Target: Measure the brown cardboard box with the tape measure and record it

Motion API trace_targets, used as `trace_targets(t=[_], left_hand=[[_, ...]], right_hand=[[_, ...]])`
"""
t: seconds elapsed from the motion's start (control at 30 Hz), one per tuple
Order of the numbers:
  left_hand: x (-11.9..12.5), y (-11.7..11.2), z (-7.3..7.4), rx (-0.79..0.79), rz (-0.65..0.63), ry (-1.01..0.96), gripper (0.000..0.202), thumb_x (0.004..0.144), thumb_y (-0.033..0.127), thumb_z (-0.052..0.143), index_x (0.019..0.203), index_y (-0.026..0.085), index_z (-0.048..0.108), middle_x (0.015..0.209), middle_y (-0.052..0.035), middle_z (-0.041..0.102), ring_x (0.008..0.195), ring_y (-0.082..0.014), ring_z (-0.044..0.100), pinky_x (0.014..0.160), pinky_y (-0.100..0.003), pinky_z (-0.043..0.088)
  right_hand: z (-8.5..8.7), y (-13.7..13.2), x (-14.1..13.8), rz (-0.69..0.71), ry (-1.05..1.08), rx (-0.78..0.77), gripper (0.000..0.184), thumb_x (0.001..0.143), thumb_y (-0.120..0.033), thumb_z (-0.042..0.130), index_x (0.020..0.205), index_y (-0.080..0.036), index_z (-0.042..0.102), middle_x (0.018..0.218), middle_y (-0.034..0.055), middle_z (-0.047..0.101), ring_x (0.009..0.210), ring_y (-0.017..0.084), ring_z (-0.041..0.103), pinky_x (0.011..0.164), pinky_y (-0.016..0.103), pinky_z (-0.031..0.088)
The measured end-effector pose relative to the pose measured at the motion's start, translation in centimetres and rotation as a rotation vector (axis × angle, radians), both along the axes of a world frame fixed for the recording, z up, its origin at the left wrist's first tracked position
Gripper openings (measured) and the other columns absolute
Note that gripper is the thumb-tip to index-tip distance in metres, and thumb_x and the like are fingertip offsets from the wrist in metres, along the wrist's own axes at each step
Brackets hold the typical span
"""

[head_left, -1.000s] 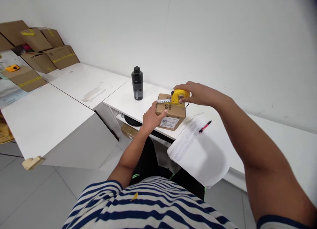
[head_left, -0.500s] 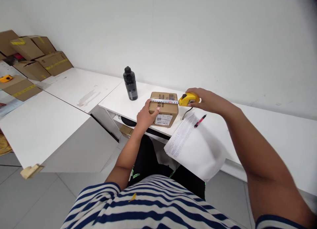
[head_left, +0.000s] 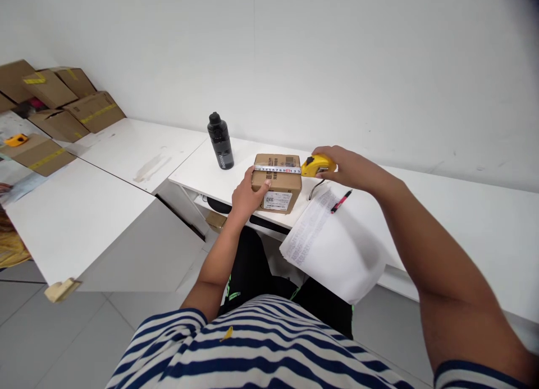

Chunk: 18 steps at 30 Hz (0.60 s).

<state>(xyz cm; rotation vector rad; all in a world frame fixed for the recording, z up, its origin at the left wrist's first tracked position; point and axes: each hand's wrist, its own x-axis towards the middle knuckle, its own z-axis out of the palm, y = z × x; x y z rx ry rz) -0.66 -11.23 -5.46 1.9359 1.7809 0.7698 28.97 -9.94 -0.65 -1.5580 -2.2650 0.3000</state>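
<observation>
A small brown cardboard box (head_left: 284, 183) with a white label on its front sits on the white table. My left hand (head_left: 248, 196) grips the box at its left side, thumb on the front face and fingers by the upper left edge. In my right hand (head_left: 341, 163) is a yellow tape measure (head_left: 315, 165), held at the box's right edge. Its white blade (head_left: 278, 169) runs straight across the top of the box from right to left. The blade's end is hidden at my left fingers. From the case hangs a dark strap (head_left: 315, 190).
A dark water bottle (head_left: 221, 145) stands behind and left of the box. Papers (head_left: 332, 254) overhang the table's front edge, with a red and black pen (head_left: 341, 201) on them. Cardboard boxes (head_left: 95, 109) are stacked at far left, near another person's hand (head_left: 5, 187).
The view has shifted slightly. Both hands, the box and the stretched tape keep the same arrangement.
</observation>
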Motion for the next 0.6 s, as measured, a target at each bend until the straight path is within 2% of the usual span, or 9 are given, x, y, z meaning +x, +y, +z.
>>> trace_targets(t=[0.27, 0.6], left_hand=[[-0.03, -0.2, 0.3, -0.024, -0.011, -0.008, 0.068, 0.096, 0.061, 0.048, 0.157, 0.033, 0.033, 0.137, -0.0066, 0.069, 0.118, -0.0303, 0.068, 0.095, -0.039, 0.051], [-0.15, 0.13, -0.54, 0.024, -0.023, -0.035, 0.07, 0.096, 0.063, 0.047, 0.157, 0.032, 0.034, 0.14, -0.0077, 0.067, 0.119, -0.0313, 0.068, 0.096, -0.041, 0.051]], right_hand=[[-0.1, -0.07, -0.02, -0.003, 0.004, -0.002, 0.043, 0.087, -0.044, 0.058, 0.128, -0.034, 0.055, 0.122, 0.0077, 0.064, 0.1, 0.029, 0.065, 0.083, 0.043, 0.051], [-0.14, -0.27, -0.26, -0.022, -0.022, 0.025, 0.044, 0.087, -0.043, 0.058, 0.13, -0.034, 0.054, 0.124, 0.0073, 0.065, 0.101, 0.029, 0.065, 0.081, 0.042, 0.051]])
